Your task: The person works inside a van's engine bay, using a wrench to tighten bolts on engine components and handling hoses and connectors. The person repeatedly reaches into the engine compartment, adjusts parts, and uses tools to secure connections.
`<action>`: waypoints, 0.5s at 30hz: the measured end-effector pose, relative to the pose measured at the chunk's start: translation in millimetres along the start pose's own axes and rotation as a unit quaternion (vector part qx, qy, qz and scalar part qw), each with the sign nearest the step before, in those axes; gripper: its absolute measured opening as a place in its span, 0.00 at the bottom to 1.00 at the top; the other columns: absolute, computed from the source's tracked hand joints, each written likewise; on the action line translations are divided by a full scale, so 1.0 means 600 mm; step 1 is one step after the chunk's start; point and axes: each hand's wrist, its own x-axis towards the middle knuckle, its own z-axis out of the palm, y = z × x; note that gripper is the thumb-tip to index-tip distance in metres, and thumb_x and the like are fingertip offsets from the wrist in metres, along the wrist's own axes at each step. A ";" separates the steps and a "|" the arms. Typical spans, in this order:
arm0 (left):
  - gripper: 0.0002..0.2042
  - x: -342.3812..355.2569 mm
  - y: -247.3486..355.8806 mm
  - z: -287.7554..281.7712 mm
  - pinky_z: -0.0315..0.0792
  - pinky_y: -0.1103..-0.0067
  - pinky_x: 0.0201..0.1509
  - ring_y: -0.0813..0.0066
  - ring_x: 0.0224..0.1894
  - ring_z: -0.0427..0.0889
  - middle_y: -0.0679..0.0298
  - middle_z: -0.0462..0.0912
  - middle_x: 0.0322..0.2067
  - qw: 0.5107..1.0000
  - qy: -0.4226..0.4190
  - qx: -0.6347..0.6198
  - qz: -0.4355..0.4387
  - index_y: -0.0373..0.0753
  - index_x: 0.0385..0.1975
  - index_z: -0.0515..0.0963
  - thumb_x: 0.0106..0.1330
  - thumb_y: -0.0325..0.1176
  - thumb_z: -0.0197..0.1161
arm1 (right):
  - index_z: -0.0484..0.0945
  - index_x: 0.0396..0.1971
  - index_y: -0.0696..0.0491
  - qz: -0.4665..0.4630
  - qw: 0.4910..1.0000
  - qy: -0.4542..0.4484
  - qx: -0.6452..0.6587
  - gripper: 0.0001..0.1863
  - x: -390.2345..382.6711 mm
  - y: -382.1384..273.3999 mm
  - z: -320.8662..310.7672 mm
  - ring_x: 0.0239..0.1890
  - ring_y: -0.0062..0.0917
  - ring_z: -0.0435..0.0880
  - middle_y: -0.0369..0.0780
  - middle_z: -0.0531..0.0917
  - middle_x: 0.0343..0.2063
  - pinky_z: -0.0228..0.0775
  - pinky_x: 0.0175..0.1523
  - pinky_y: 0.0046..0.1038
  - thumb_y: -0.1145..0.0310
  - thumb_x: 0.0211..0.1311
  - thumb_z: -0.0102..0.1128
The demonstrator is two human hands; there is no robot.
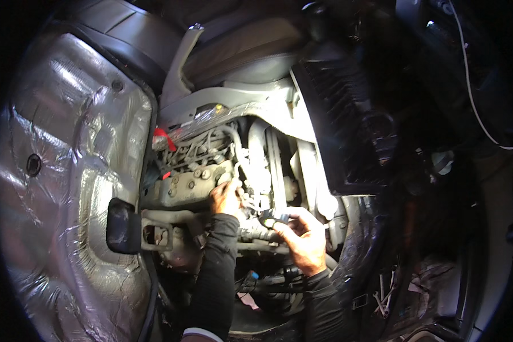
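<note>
A small dark piece (pixel 275 218) sits over the front of the engine (pixel 191 187), pinched between the thumb and fingers of the right hand (pixel 306 240); glare and its size make it hard to say what it is. The left hand (pixel 226 200), toward ten o'clock from it, reaches in with bent fingers among the fittings; I cannot tell whether they grip anything. The step looks like close handwork on those fittings; the next move seems to call for keeping that pinch steady and the fingers clear of each other.

Crowding the reach, a pale hose (pixel 257 149) runs up toward twelve. Farther out, a foil-covered panel (pixel 88 188) stands at nine, a seat (pixel 239 51) at twelve, a black ribbed panel (pixel 339 134) toward one, and wrenches (pixel 385 295) at four.
</note>
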 end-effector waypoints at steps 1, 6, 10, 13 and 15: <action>0.09 0.006 -0.017 0.014 0.79 0.74 0.24 0.70 0.23 0.81 0.61 0.78 0.25 1.000 0.005 -0.029 0.002 0.32 0.36 0.78 0.67 0.33 0.62 | 0.81 0.42 0.58 -0.020 0.999 0.005 -0.025 0.13 0.004 -0.005 -0.010 0.28 0.11 0.75 0.32 0.82 0.28 0.69 0.34 0.15 0.76 0.56 0.69; 0.17 0.020 -0.056 0.013 0.80 0.59 0.45 0.54 0.44 0.83 0.52 0.81 0.44 0.983 -0.120 -0.134 -0.028 0.29 0.50 0.73 0.73 0.38 0.56 | 0.81 0.44 0.58 -0.110 0.968 0.009 -0.226 0.15 -0.006 -0.044 -0.043 0.37 0.17 0.81 0.36 0.83 0.38 0.75 0.43 0.21 0.73 0.57 0.68; 0.14 0.058 -0.100 -0.042 0.76 0.66 0.27 0.62 0.28 0.80 0.60 0.80 0.32 0.973 -0.105 -0.183 -0.093 0.39 0.35 0.74 0.73 0.44 0.53 | 0.78 0.51 0.55 0.009 0.988 -0.039 -0.150 0.23 -0.002 0.026 -0.047 0.30 0.18 0.77 0.34 0.82 0.32 0.71 0.38 0.23 0.63 0.58 0.71; 0.15 0.135 -0.146 -0.083 0.70 0.63 0.18 0.61 0.19 0.75 0.59 0.74 0.20 0.987 -0.086 -0.123 -0.063 0.40 0.26 0.72 0.73 0.42 0.53 | 0.85 0.42 0.49 -0.017 0.968 -0.010 -0.248 0.23 -0.009 -0.008 -0.028 0.32 0.26 0.79 0.39 0.84 0.28 0.72 0.40 0.31 0.50 0.51 0.73; 0.14 0.186 -0.180 -0.085 0.69 0.63 0.17 0.60 0.16 0.73 0.58 0.73 0.18 0.987 -0.070 -0.142 -0.037 0.40 0.26 0.71 0.73 0.39 0.52 | 0.85 0.41 0.49 -0.001 0.976 -0.006 -0.217 0.23 -0.014 -0.023 -0.028 0.31 0.25 0.79 0.39 0.85 0.28 0.71 0.39 0.30 0.49 0.50 0.74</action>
